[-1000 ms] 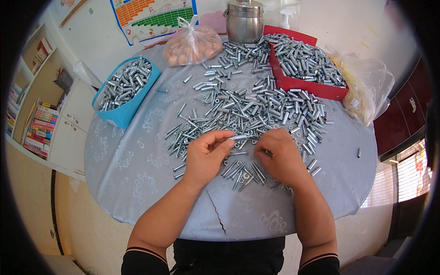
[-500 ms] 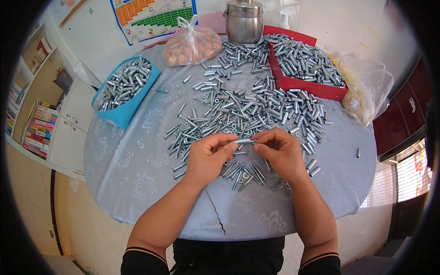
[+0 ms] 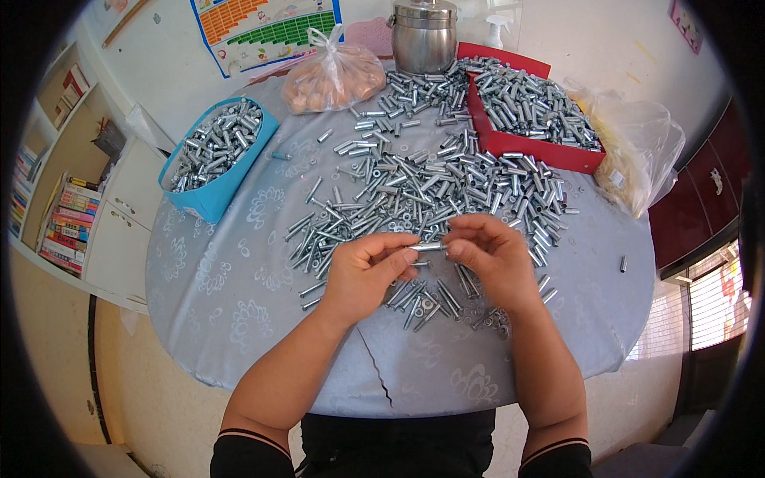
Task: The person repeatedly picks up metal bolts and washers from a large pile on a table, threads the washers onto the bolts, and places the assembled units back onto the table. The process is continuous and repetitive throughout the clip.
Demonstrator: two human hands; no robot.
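Observation:
Over the near middle of the table, my left hand (image 3: 362, 267) pinches a silvery expansion bolt (image 3: 428, 247) by its left end between thumb and forefinger. The bolt lies level, pointing right. My right hand (image 3: 496, 259) is at its other end, thumb and fingertips closed about the tip; exactly what the fingertips cover is hidden. Under and beyond both hands spreads a heap of loose metal sleeves (image 3: 510, 187), mixed with long thin bolts (image 3: 323, 231). Closer to me, between my wrists, several bolts (image 3: 448, 296) and small washers (image 3: 428, 305) lie loose.
A blue box (image 3: 219, 195) full of metal fasteners stands at left, a red box (image 3: 542, 153) heaped with more at the back right. Behind are a bag of eggs (image 3: 333, 80), a steel pot (image 3: 425, 40) and a clear plastic bag (image 3: 645, 151). One sleeve (image 3: 623, 264) lies far right.
My right hand has shifted slightly right and up, its fingers a little more spread along the bolt's end. My left hand has barely moved and keeps its pinch.

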